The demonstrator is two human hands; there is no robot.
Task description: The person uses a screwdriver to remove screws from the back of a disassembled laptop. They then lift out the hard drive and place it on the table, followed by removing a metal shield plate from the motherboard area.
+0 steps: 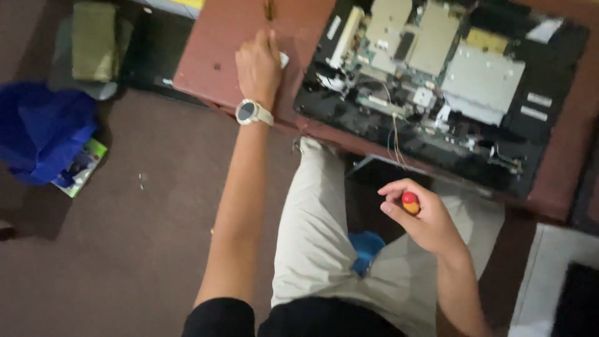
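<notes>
Nearest the camera: person's lap in light trousers point(312, 237), and above it the right hand point(419, 215), fingers curled shut around a screwdriver handle point(410, 203) with red and yellow end, held in the air just off the near edge of the reddish-brown desk point(218, 56). Left hand point(258, 65), watch point(249, 112) on the wrist, stretched out to the desk, fingers bent down at a small white piece point(284, 60); grip cannot be told. Just right of it lies the opened device point(437, 81), boards and wiring exposed.
</notes>
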